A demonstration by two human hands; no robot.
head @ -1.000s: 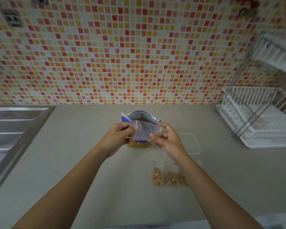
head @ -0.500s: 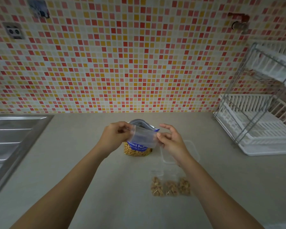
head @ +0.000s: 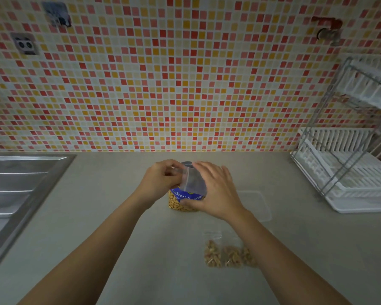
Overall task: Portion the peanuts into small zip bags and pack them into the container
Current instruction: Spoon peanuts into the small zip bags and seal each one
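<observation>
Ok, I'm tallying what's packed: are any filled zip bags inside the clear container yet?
No: the filled zip bags lie on the counter in front of the clear container, none inside it.

On the counter [head: 97, 238] the peanut pouch [head: 180, 202] stands midway toward the back edge, an empty zip bag [head: 194, 181] before its top, the container [head: 265, 208] to its right, the filled zip bags [head: 229, 254] in front of the container, the sink [head: 13, 190] at the left edge, the dish rack [head: 350, 172] at the back right corner

Small zip bag [head: 193, 183] in pinch of left hand [head: 161, 182] above peanut pouch [head: 180, 204], outspread right hand [head: 216, 190] alongside
</observation>
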